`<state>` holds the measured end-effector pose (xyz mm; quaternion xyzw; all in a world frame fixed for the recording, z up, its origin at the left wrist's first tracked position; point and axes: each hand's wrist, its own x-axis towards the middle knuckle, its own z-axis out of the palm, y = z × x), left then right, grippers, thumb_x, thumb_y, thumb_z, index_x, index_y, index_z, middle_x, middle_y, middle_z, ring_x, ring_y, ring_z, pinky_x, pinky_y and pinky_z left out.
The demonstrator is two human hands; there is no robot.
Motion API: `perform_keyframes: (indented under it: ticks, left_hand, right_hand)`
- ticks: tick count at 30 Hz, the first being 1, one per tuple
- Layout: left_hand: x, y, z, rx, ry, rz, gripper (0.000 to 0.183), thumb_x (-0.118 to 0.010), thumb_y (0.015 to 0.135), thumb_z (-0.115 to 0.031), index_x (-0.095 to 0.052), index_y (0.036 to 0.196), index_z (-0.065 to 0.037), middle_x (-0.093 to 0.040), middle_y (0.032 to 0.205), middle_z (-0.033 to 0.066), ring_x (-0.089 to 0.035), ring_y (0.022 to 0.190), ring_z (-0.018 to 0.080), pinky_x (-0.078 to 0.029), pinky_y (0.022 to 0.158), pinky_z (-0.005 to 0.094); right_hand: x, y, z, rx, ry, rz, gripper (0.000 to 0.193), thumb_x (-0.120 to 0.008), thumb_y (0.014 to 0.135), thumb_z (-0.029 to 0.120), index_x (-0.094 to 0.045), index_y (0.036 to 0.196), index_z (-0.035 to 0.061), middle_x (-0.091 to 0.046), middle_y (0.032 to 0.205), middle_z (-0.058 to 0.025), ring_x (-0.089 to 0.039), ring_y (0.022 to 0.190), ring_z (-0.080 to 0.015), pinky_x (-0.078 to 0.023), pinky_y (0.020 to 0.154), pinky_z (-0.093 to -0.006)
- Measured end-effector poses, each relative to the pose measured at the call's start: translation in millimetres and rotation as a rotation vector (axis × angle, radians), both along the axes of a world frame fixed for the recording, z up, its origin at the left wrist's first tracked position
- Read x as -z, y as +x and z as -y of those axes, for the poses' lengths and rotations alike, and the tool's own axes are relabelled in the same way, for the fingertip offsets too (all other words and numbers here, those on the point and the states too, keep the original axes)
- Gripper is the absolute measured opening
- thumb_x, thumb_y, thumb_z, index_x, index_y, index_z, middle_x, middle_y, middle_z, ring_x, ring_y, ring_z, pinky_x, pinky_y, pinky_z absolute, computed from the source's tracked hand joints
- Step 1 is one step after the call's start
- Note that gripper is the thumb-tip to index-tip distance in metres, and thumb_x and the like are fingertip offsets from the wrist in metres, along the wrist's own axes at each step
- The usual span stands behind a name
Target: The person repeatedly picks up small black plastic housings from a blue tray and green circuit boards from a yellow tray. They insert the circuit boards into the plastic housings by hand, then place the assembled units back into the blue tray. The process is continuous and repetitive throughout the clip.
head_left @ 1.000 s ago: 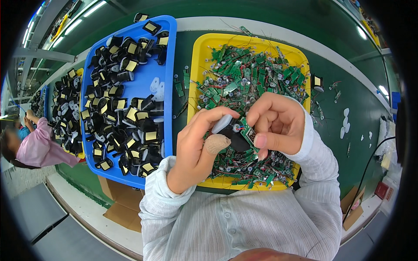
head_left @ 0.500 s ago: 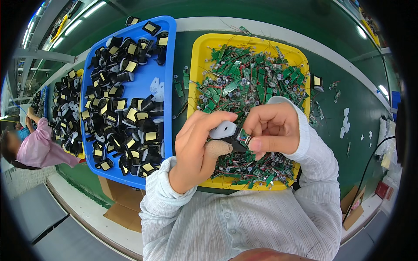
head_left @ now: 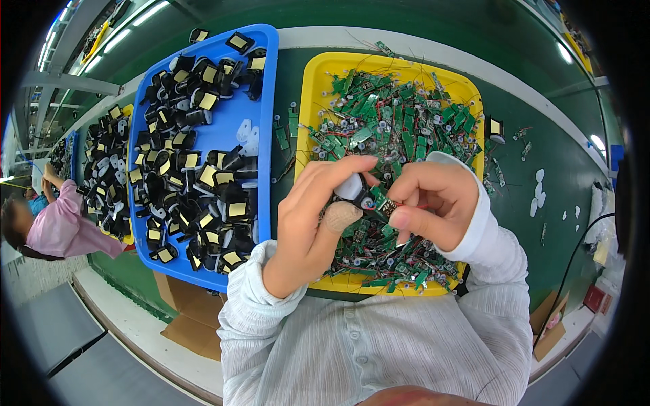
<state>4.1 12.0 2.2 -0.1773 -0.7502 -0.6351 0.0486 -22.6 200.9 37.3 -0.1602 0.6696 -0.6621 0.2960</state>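
My left hand (head_left: 308,223) grips a small black housing with a pale grey-white face (head_left: 349,187) between thumb and index finger; the thumb wears a tan covering. Close to it on the right, my right hand (head_left: 440,203) pinches a small green circuit board (head_left: 384,205) with thin wires. A small round part (head_left: 367,202) with wires sits at the housing's near end, beside the board. Whether the board touches the housing, I cannot tell. Both hands are above a yellow tray (head_left: 308,81) heaped with green circuit boards and wires (head_left: 399,128).
Left of the yellow tray, a blue tray (head_left: 269,135) holds many black housings with cream pads (head_left: 183,159) and some white pieces (head_left: 248,135). Loose white pieces (head_left: 539,186) and boards (head_left: 499,172) lie on the green table at right. A person in pink (head_left: 64,220) works far left.
The housing has turned in my left hand, so its pale face now tips away and its end shows. My right hand has shifted slightly right, with the board more exposed.
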Motion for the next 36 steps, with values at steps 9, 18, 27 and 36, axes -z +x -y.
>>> perform_keyframes:
  ticks: [9, 18, 27, 36]
  left_hand:
    - [0.4, 3.7, -0.7, -0.061, 0.002, 0.026, 0.03, -0.056, 0.081, -0.022, -0.056, 0.102, 0.0, -0.059, 0.092, 0.0093, -0.052, 0.075, 0.0211, -0.041, 0.068, 0.029]
    - [-3.8, 0.5, -1.0, -0.097, -0.201, -0.162, 0.029, -0.059, 0.073, -0.012, -0.058, 0.1, -0.001, -0.059, 0.088, 0.0106, -0.053, 0.074, 0.024, -0.043, 0.069, 0.0326]
    - [-4.8, 1.9, -4.0, 0.205, 0.235, 0.137, 0.044, -0.052, 0.076, -0.011, -0.043, 0.118, 0.001, -0.044, 0.122, 0.0191, -0.042, 0.115, 0.0303, -0.031, 0.096, 0.0361]
    - [0.3, -1.8, -0.3, 0.182, -0.02, -0.012, 0.04, -0.051, 0.072, -0.003, -0.047, 0.112, 0.001, -0.051, 0.113, 0.0191, -0.051, 0.104, 0.03, -0.038, 0.089, 0.0352]
  right_hand:
    - [-2.1, -1.2, 0.6, -0.005, -0.055, 0.087, 0.015, -0.063, 0.078, 0.008, -0.054, 0.081, -0.004, -0.052, 0.068, -0.0049, -0.056, 0.056, -0.0106, -0.048, 0.047, -0.0215]
    - [-1.4, -3.4, -0.9, -0.059, 0.006, 0.149, 0.014, -0.061, 0.081, 0.011, -0.054, 0.08, -0.0008, -0.055, 0.06, -0.0023, -0.057, 0.054, -0.0077, -0.044, 0.051, -0.0194]
    - [-2.9, 11.4, 9.6, 0.067, 0.356, -0.855, 0.017, -0.068, 0.067, 0.005, -0.052, 0.073, 0.0022, -0.047, 0.06, -0.0077, -0.049, 0.049, -0.0206, -0.036, 0.043, -0.0306]
    - [-2.0, 13.9, 8.2, 0.029, 0.382, -0.796, 0.014, -0.067, 0.068, 0.007, -0.054, 0.074, 0.0035, -0.048, 0.061, -0.0071, -0.048, 0.05, -0.0223, -0.035, 0.044, -0.0317]
